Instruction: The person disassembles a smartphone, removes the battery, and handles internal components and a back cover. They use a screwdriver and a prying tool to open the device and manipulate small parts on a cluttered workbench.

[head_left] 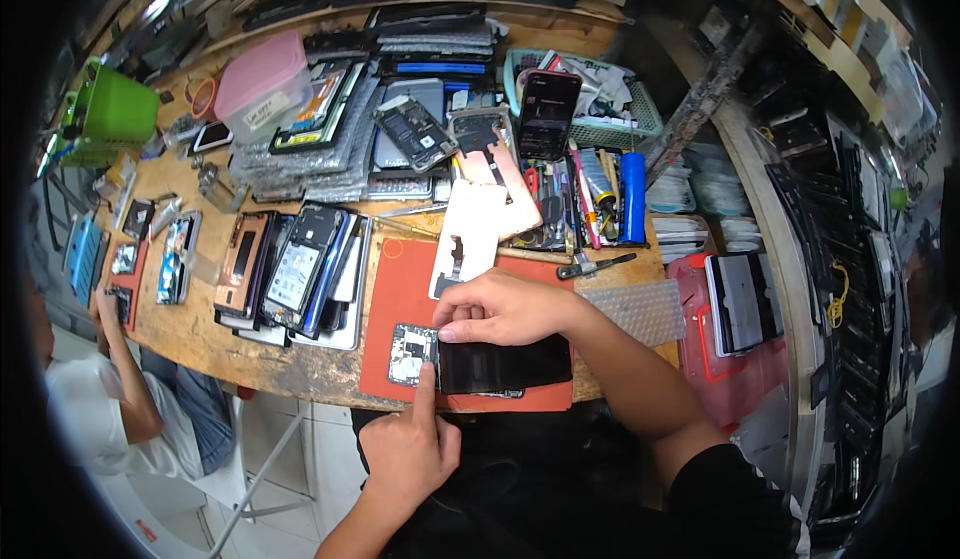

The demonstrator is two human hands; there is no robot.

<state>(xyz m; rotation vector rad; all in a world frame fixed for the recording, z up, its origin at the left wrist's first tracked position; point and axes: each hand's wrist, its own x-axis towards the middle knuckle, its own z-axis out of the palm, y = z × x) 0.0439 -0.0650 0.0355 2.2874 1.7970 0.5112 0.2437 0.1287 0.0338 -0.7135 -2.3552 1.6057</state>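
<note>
An opened phone (pixel 407 351) lies on an orange-red mat (pixel 383 299), its inner parts bare at the left end. A black phone screen (pixel 505 367) lies over its right side. My right hand (pixel 510 307) comes in from the right, thumb and fingers closed at the screen's upper left corner; the exact grip is partly hidden by the fingers. From below, my left hand (pixel 410 454) reaches up with its index finger stretched onto the phone beside the screen's left edge. Its other fingers are curled, holding nothing.
Above the mat lies a pale phone back plate (pixel 468 234). Stacked phones (pixel 305 259) stand to the left, a screwdriver (pixel 597 266) and bubble wrap (pixel 635 311) to the right. A phone (pixel 547 109) stands upright behind. At far left a person (pixel 125 399) sits by the bench.
</note>
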